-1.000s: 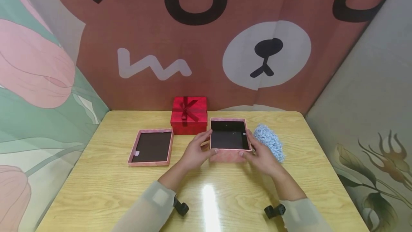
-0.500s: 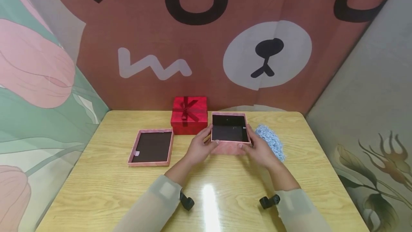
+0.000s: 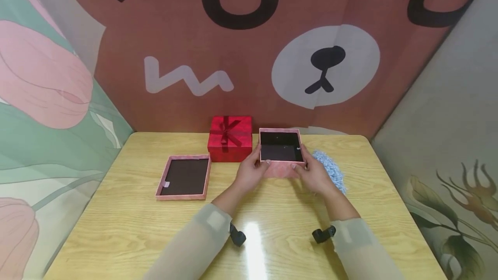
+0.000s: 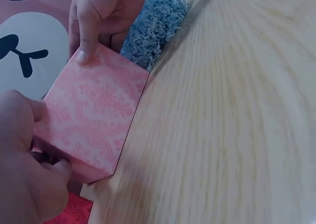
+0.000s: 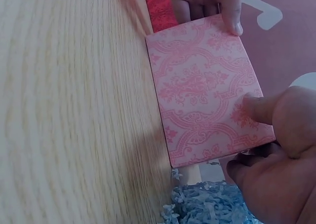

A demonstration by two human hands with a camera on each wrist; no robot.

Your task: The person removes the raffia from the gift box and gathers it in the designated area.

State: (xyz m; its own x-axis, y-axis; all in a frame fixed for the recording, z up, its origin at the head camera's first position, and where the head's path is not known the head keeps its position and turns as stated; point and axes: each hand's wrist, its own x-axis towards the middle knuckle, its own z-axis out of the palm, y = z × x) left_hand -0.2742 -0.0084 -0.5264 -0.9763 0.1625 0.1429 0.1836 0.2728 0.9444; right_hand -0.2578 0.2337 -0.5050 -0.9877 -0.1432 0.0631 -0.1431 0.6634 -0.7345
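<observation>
A pink patterned gift box (image 3: pixel 283 169) without its lid shows a dark inside in the head view. My left hand (image 3: pixel 250 172) grips its left side and my right hand (image 3: pixel 314 172) its right side. In the right wrist view, the right thumb presses the box's front wall (image 5: pixel 205 93) while the other fingers go round the side. The left wrist view has the left hand (image 4: pixel 24 165) holding the opposite side in the same way. Left on the table lies the pink box lid (image 3: pixel 183 196), inside up, with a small pale tag in it.
Behind the left hand stands a red gift box (image 3: pixel 229 146) with a dark red ribbon bow. Blue shredded paper (image 3: pixel 332 174) lies in a heap beside the right hand. A wall with a printed bear (image 3: pixel 186 111) rises at the back edge of the wooden table (image 3: pixel 128 228).
Both hands have moved the pink box away from me toward the back wall, and slightly right. The lid, red box and blue paper have stayed in place.
</observation>
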